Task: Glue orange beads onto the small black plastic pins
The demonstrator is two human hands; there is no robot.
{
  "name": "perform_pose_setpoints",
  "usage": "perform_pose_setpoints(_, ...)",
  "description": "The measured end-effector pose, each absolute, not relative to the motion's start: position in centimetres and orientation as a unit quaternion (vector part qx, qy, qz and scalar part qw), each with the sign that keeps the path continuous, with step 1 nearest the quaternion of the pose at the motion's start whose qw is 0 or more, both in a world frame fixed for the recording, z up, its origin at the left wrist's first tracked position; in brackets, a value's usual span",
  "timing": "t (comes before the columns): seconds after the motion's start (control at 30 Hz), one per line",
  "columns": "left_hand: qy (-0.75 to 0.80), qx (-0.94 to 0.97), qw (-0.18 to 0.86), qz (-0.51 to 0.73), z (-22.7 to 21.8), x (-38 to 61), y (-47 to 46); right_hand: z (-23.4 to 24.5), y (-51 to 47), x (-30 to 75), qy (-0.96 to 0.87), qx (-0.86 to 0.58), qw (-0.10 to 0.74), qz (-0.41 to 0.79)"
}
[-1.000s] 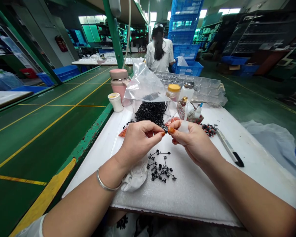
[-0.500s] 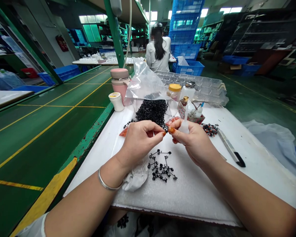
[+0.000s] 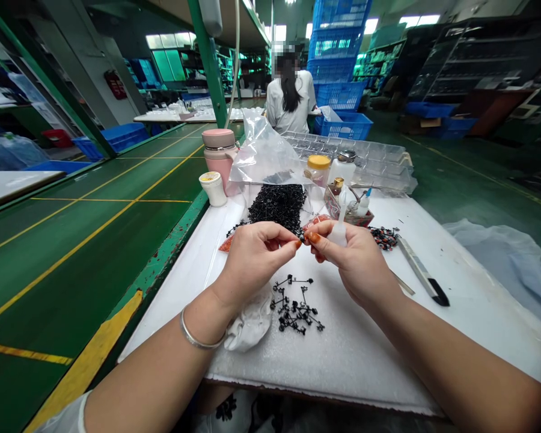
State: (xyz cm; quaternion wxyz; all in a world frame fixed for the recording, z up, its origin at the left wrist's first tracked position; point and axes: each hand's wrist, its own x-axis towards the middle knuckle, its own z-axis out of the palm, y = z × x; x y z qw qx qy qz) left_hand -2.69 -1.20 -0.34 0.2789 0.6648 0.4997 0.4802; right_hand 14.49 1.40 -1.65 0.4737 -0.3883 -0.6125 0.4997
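Near the middle of the white, flat table top [image 3: 365, 361], the left hand [image 3: 255, 258] and the right hand [image 3: 360, 258] almost meet, with a tiny black plastic-looking piece [image 3: 302, 239] at their fingertips. Very little has changed in the last second: both hands have stayed in the same spot, and more of the thin, straight, pale brown strip [image 3: 404, 284] now shows by the right wrist, at about 4 o'clock from the fingertips. To me that means the small, careful work on the piece is still going on. The left thumb and finger pinch the piece. The right fingertips are pressed together close by, but I cannot tell if they touch it. The right hand is also curled around a small, soft-looking white bottle with a thin spout [image 3: 339, 233]; the spout points to 12 o'clock, leaning a little to 1. Fingers hide most of the black piece, so I cannot tell which way it points or how its long side runs. At 6 o'clock from the fingertips lies a loose bunch of thin black sticks with knobby ends [image 3: 297, 316]. They point all ways; the top stick runs from 9 to 3 o'clock. At 11 o'clock sits a big heap of spiky black bits [image 3: 277, 207].
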Motion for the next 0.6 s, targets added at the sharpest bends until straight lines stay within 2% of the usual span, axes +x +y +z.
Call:
perform_pose_setpoints(0.33,0.5,0.652,0.292,0.491,0.1,-2.6,-1.2,-0.8,0.5,14.6,-0.704,-0.418,0.482,0.312)
perform_pose_setpoints(0.6,0.504,0.652,0.289,0.487,0.0,-2.6,-1.2,-0.8,0.2,14.5,-0.725,-0.424,0.483,0.249)
